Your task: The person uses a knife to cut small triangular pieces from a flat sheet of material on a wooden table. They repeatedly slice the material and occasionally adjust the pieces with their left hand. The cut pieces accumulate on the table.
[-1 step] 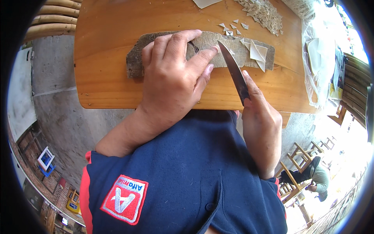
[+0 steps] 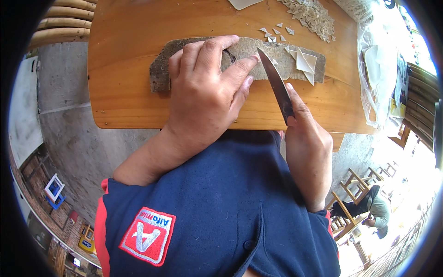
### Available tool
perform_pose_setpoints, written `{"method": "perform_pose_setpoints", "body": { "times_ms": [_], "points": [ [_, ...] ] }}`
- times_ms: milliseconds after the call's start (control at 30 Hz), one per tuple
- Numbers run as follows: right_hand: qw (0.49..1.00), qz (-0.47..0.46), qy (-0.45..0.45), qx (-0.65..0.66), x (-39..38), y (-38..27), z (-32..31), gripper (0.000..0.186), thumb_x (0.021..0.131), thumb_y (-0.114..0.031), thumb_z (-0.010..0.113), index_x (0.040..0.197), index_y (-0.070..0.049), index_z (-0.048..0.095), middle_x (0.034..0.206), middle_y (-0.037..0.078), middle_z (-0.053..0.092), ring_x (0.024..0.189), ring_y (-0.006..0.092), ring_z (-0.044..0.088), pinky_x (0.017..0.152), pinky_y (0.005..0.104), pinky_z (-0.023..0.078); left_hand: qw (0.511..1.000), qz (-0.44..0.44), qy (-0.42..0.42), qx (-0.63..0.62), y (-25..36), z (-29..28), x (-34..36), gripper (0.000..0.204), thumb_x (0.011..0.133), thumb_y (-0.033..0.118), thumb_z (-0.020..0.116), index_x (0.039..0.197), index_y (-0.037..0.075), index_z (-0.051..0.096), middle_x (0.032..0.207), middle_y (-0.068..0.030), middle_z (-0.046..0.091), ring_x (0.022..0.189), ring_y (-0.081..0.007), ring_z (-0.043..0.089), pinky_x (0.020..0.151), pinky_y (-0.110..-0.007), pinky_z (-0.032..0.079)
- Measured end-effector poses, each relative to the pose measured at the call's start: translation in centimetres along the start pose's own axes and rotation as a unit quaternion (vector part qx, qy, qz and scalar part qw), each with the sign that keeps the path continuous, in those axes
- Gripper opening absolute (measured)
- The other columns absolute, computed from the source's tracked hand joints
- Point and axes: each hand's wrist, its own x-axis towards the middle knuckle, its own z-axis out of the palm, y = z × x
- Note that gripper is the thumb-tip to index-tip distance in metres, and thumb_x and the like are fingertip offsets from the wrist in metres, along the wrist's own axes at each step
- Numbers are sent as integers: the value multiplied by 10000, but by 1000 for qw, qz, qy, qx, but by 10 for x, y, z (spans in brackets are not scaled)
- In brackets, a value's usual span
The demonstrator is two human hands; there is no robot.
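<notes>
A weathered wooden board (image 2: 277, 74) lies across the table. My left hand (image 2: 200, 83) presses down on it, fingers curling toward its far edge and thumb by its near side. The index fingertip touches a small pale scrap, mostly hidden, close to the knife tip. In my right hand (image 2: 307, 138) is a kitchen knife (image 2: 278, 85), gripped by the handle with the thumb along the spine; its blade slants over the board. Right of the blade, thin cream-white sheet pieces (image 2: 305, 63) rest on the board, with a small cut bit (image 2: 274, 61) beside the blade.
Small white triangles (image 2: 276, 31) are scattered beyond the board on the wooden table (image 2: 138, 27). A heap of cut pieces (image 2: 314, 18) lies behind them. A clear plastic bag (image 2: 369, 87) hangs at the right edge. Another person (image 2: 379, 212) is at the far right near wooden stools.
The knife and my right hand have shifted very slightly to the left, uncovering more of the small bit beside the blade. My left hand keeps its place.
</notes>
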Motion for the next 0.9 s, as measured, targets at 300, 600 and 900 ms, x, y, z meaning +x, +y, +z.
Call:
{"method": "perform_pose_setpoints", "body": {
  "times_ms": [300, 600, 900],
  "points": [
    [1000, -10, -9, -3, -5, -7, 10, 650, 906, 106, 628, 1532, -27, 519, 932, 233, 731, 788, 364, 750, 684, 441, 616, 999, -4, -4, 34, 8, 0, -7, 364, 848, 169, 814, 1210, 190, 784, 1353, -61, 656, 1185, -270, 589, 1031, -433, 421],
    [999, 19, 21, -44, -3, -17, 23, 646, 922, 75, 619, 1546, -65, 527, 807, 199, 688, 697, 347, 723, 636, 435, 598, 998, 20, 34, 39, 0, 10, -4, 322, 814, 211, 818, 1128, 150, 791, 1290, -66, 644, 1131, -258, 583, 1013, -456, 417],
    [998, 62, 2, -1, -4, -27, 22, 610, 961, 92, 563, 1546, -79, 536, 917, 284, 712, 830, 414, 761, 735, 454, 589, 1000, 12, 10, 26, 0, 6, -5, 381, 831, 178, 821, 1210, 171, 780, 1357, -75, 654, 1175, -283, 583, 1020, -437, 411]
  ]
}}
